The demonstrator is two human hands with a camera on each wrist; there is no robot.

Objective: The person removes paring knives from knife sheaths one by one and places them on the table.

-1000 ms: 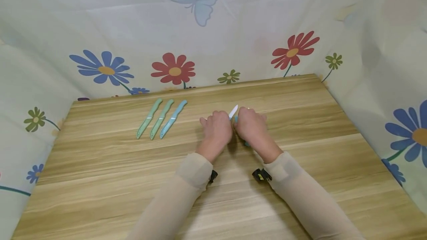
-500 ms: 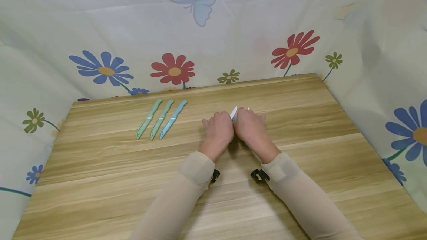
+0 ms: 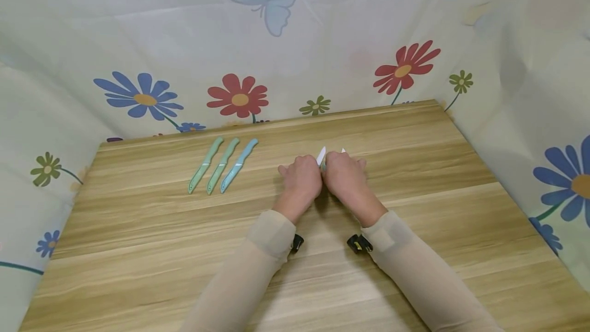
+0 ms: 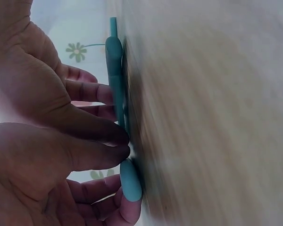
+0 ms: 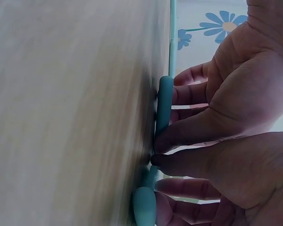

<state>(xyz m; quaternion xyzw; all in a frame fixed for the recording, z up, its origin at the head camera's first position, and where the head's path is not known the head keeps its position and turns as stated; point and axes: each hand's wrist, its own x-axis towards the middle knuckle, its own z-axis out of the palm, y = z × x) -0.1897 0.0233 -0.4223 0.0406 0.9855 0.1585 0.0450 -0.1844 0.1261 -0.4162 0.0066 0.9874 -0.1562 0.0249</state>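
Observation:
In the head view my left hand [image 3: 301,174] and right hand [image 3: 345,173] sit side by side at mid-table, thumbs nearly touching. A pale blade [image 3: 321,156] pokes out past my left hand. Beyond the right hand's knuckles shows another white tip [image 3: 343,150]. The left wrist view has my left fingers curled about a light-teal knife handle [image 4: 131,181], close to the tabletop. Seen from the right wrist, my right hand's thumb and fingers hold a teal knife handle [image 5: 145,207]. The hands hide most of both knives.
Left of the hands, two green sheathed knives [image 3: 199,177] [image 3: 223,165] and one blue sheathed knife [image 3: 239,165] lie parallel, apart from one another. The wooden table [image 3: 152,250] meets a flower-printed sheet [image 3: 341,55] along its back edge.
Both hands have shifted slightly and drawn closer together. The blade by the left hand has moved a little left and nearer. Teal once visible under the right wrist is now hidden.

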